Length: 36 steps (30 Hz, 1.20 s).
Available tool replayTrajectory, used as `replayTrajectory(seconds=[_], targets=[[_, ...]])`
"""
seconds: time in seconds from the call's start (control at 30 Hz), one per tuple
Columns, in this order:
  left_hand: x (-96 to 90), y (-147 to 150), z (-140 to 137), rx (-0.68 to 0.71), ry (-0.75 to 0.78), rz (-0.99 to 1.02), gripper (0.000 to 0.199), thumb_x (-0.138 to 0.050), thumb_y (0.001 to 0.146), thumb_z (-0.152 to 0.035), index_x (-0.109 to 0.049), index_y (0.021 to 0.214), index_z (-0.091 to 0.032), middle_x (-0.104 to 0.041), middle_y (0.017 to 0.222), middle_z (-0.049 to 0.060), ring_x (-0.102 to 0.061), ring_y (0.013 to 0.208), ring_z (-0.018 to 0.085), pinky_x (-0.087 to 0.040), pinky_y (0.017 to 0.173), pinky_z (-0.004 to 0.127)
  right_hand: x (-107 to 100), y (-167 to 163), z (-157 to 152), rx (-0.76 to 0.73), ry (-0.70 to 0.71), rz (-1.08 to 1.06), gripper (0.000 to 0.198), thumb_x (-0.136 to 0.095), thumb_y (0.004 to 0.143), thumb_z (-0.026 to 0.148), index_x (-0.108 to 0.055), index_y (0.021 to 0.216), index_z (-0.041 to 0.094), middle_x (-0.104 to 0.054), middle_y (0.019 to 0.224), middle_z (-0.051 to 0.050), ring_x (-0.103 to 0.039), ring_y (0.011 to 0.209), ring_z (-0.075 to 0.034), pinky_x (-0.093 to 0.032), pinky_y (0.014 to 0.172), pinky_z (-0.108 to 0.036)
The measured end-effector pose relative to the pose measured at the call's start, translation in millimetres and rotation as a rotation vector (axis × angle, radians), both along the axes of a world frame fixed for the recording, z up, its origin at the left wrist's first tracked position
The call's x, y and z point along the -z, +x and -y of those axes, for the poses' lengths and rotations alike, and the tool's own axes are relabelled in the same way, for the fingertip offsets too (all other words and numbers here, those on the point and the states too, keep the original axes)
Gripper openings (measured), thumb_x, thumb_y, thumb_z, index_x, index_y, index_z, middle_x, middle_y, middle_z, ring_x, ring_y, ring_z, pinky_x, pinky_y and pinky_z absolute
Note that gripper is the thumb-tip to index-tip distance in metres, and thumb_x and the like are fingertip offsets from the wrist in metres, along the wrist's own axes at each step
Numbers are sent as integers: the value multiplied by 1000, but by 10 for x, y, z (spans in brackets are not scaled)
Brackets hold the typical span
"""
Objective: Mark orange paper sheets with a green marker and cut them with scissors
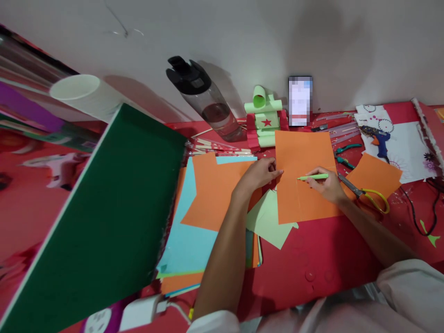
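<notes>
Over the sheet at centre right, the pen is gripped sideways by the right hand, tip turned toward the unclenched left hand.

The right fingers hold a green pen over orange paper.

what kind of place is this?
Looks like a paper-craft table against a wall; home or studio, can't tell. Clues: an orange sheet under the green pen in the right hand, yellow-handled scissors, a blue glue gun.
</notes>
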<state>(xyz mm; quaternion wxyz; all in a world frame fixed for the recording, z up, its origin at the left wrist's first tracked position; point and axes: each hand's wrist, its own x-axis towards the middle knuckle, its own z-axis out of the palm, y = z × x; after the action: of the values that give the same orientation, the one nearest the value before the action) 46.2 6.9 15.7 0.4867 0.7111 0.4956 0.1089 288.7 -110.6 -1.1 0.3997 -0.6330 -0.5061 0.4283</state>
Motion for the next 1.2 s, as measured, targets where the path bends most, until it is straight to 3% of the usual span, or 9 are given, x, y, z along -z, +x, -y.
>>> replayTrajectory(seconds=[0.37, 0.6, 1.2], targets=[[96, -15, -42, 60, 82, -71, 28, -67, 93, -37, -50, 76, -23, -67, 70, 2, -58, 57, 15, -37, 54, 30, 13, -3, -29, -5, 16, -13, 23, -75, 90, 45, -75, 99, 24, -84, 100, -6, -78, 86, -21, -61, 78, -32], [43, -22, -29, 76, 48, -16, 17, -57, 97, -30, -51, 84, -23, -65, 65, 1, -63, 57, 17, -40, 56, 29, -11, -13, -40, -11, 21, -33, 26, -74, 90, 47, -74, 101, 24, -83, 100, -6, -79, 88, -22, -62, 81, -33], [84, -20, -33, 45, 6, 13, 19, -61, 94, -26, -49, 80, -22, -66, 65, 0, -64, 55, 15, -38, 53, 26, 21, -7, -28, 8, 25, -31, 25, -77, 87, 46, -75, 93, 22, -82, 93, -7, -77, 80, -20, -62, 74, -30]])
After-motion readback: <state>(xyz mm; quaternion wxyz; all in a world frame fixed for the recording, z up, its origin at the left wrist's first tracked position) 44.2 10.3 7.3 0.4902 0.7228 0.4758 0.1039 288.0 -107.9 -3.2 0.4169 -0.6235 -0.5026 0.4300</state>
